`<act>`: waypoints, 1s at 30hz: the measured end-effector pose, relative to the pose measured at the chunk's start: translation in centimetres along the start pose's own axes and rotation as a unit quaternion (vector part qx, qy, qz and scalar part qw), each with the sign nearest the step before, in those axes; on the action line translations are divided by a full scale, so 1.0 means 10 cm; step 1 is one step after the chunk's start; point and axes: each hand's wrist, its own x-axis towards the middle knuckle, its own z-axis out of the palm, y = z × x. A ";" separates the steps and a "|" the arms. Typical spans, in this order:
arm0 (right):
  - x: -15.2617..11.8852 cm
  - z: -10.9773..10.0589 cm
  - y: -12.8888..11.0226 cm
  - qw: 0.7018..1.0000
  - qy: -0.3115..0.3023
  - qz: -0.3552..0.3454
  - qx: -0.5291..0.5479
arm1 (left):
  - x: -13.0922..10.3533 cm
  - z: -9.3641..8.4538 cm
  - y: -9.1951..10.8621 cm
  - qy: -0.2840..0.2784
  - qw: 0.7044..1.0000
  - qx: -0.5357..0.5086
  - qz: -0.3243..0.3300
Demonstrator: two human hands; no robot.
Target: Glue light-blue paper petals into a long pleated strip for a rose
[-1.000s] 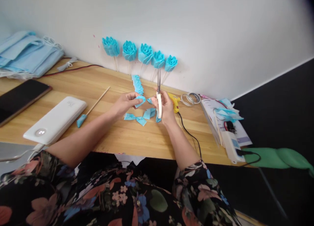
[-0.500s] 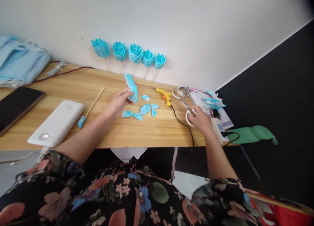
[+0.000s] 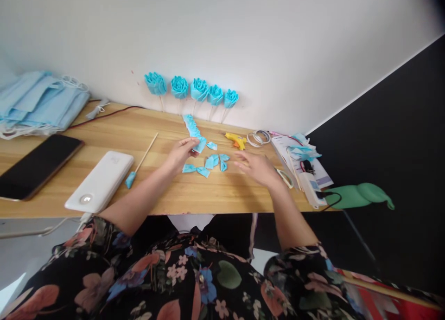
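My left hand (image 3: 185, 152) pinches the near end of a pleated blue fabric strip (image 3: 192, 127) on the wooden table (image 3: 167, 197). My right hand (image 3: 255, 168) is raised over the table, fingers apart, with nothing in it. Between the hands lie several blue cut pieces (image 3: 211, 161). The scissors (image 3: 285, 177) rest on the table right of my right hand, partly hidden behind my wrist. Beyond my right hand is a yellow glue gun (image 3: 235, 140). A stick with a small blue tip (image 3: 130, 179) lies left of my left hand.
Several blue fabric roses (image 3: 199, 90) on sticks lean against the wall. At left are blue masks (image 3: 41, 102), a phone (image 3: 38, 166) and a white power bank (image 3: 100, 181). Tape rolls (image 3: 259, 138) and a power strip (image 3: 312, 190) are at right.
My right hand has let go of the scissors and moved left towards the blue pieces. The scissors now lie on the table. The view has shifted slightly; my left hand still holds the strip.
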 end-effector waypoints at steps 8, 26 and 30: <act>0.46 0.38 -0.52 0.965 0.020 -0.023 0.262 | -0.02 0.00 0.04 -0.004 1.000 0.001 0.006; 0.68 0.65 -0.67 0.890 0.026 0.019 0.455 | -0.03 -0.02 -0.01 -0.021 0.998 0.050 -0.012; 0.66 0.51 -0.46 0.948 0.057 -0.009 0.313 | 0.00 -0.08 0.00 0.027 0.998 0.064 -0.007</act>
